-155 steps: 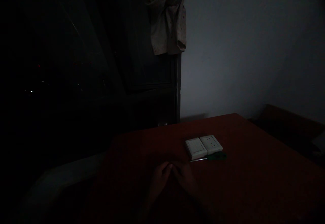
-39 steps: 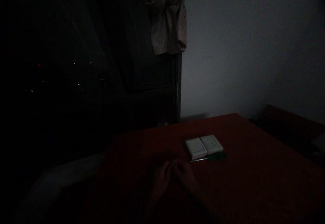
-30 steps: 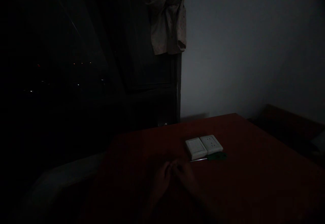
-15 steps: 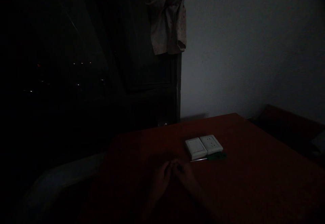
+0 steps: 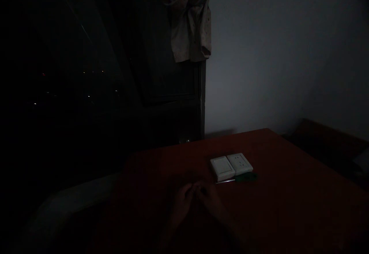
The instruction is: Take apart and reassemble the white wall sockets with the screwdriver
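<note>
In the dim light my left hand (image 5: 182, 202) and my right hand (image 5: 210, 200) meet over the near middle of the table, thumbs and fingers curled in and fingertips touching. Both look closed; whether anything small sits between them is too dark to see. Just beyond my right hand lies a screwdriver (image 5: 245, 177) with a green handle, its metal shaft pointing left toward that hand. Behind it, side by side, are a white wall switch (image 5: 222, 167) with a plain square face and a white wall socket (image 5: 240, 163) with plug holes. Neither hand touches these.
The reddish-brown table (image 5: 288, 192) has its far corner near a pale wall (image 5: 259, 54). A dark window (image 5: 72, 81) with small lights fills the left, and a patterned curtain (image 5: 188, 27) hangs bunched above. Another brown piece of furniture (image 5: 328, 136) stands at the right.
The hands have hardly moved and stay together. The switch, socket and screwdriver lie as before. The picture is slightly dimmer around the hands.
</note>
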`<control>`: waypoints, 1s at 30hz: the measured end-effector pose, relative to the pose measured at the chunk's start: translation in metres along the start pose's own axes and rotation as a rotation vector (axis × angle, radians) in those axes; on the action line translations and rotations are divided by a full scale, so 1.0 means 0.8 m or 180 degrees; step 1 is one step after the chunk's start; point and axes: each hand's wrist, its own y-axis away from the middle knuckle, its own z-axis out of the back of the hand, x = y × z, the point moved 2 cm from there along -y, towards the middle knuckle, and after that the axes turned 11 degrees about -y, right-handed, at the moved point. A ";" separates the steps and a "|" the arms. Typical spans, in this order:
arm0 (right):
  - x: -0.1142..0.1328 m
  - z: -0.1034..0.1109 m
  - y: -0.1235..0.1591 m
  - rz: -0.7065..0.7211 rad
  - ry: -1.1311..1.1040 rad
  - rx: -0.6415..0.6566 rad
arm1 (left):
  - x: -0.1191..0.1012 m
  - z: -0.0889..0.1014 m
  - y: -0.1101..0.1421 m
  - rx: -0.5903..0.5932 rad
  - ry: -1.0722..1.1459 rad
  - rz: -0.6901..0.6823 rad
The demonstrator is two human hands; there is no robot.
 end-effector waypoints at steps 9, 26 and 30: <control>0.006 -0.001 -0.001 -0.0012 -0.0009 0.0028 | 0.000 0.003 0.000 -0.0002 0.0149 0.0149; 0.004 0.000 0.001 -0.0028 0.0114 -0.0107 | -0.014 0.013 0.007 -0.0026 0.0341 0.0068; 0.004 0.001 0.001 -0.0007 0.0201 -0.0080 | -0.012 0.012 0.005 -0.0109 0.0273 0.0179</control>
